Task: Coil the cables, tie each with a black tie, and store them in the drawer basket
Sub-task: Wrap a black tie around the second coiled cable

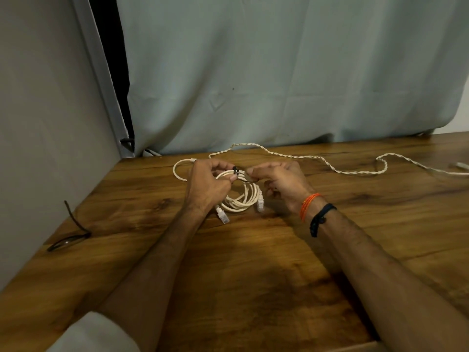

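While both hands meet over the brown wooden tabletop (253, 262), the left hand (206, 185) curls its grip round the top of the coiled white round cable (241, 199), thumb and fingers pinching the loops together. The thin black tie (235, 170) wraps round the coil right at the left fingertips. Just beside it, the right hand (280, 182) pinches the loose end of that tie between thumb and finger, so its grip is narrow and closed on the tie. Most of the coil hangs down below and between the two hands, with its two clear plugs resting on the wood. Behind the hands lies a long twisted white cable (330, 165), not coiled. Far to the left of the left hand sit more thin black ties (73, 232), near the edge.
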